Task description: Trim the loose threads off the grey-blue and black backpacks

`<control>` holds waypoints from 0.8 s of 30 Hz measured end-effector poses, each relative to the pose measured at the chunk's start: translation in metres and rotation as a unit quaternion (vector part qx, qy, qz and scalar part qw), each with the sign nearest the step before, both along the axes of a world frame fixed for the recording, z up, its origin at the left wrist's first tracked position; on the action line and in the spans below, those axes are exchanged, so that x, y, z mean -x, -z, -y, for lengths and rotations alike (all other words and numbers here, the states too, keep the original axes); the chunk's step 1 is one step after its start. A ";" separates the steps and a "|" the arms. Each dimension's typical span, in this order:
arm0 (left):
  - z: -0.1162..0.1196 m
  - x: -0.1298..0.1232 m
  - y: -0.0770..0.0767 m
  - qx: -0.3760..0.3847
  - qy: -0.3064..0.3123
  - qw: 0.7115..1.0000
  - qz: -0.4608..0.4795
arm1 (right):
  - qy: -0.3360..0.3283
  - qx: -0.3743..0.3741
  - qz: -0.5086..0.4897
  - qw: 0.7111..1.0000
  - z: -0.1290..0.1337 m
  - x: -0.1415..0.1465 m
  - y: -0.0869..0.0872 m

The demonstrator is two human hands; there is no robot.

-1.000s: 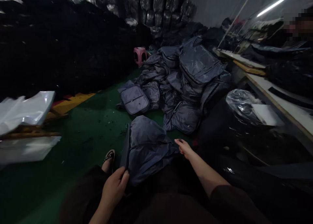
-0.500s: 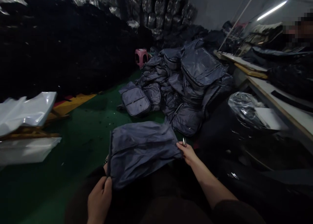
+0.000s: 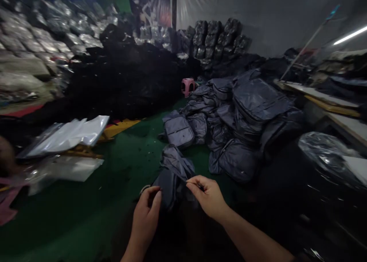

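Observation:
A dark grey-blue fabric bag (image 3: pixel 169 185) hangs bunched and folded in front of me, low over my lap. My left hand (image 3: pixel 146 212) is closed at its left edge, thumb and forefinger close together on the cloth. My right hand (image 3: pixel 210 197) pinches a corner of the fabric from the right. Something small and dark shows within the right fingers, too dim to make out now. Beyond the held piece lies a heap of similar grey-blue bags (image 3: pixel 258 97), with one squarish bag (image 3: pixel 179 131) at its near left.
A pink stool (image 3: pixel 188 87) stands behind the heap. At left, white plastic sheets (image 3: pixel 83 132) lie on a low support above the green floor (image 3: pixel 123 201). Clear plastic wrap (image 3: pixel 323 151) sits at right beside a long table (image 3: pixel 349 126). Part of a person (image 3: pixel 5 155) shows far left.
The bag was stretched wide between both hands; now it is bunched and narrower, the hands closer together. Metal tips that stuck out of my right hand no longer show. My view has swung left.

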State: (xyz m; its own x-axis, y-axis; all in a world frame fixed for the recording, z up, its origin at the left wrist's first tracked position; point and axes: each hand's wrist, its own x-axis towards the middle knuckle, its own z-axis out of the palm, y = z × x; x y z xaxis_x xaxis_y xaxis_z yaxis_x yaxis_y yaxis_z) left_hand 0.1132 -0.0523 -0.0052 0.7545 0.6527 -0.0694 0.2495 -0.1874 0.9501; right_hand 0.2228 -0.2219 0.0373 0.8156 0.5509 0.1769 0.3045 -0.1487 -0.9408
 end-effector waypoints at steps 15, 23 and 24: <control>0.007 -0.001 0.005 0.321 -0.016 0.942 0.099 | -0.065 0.116 0.188 0.973 0.002 0.046 0.043; -0.001 0.008 0.010 0.276 0.050 0.955 0.099 | 0.074 0.229 0.073 0.968 0.020 0.025 0.068; -0.001 0.008 0.009 0.274 0.060 0.955 0.097 | 0.080 0.231 0.061 0.968 0.020 0.022 0.069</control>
State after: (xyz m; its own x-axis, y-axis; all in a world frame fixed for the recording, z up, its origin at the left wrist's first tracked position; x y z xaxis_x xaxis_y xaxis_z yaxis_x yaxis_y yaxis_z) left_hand 0.1047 -0.0514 -0.0146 0.8547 0.4667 -0.2273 0.0670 0.3351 0.9398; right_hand 0.2012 -0.2422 -0.0320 0.8861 0.4616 0.0414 0.3463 -0.6002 -0.7210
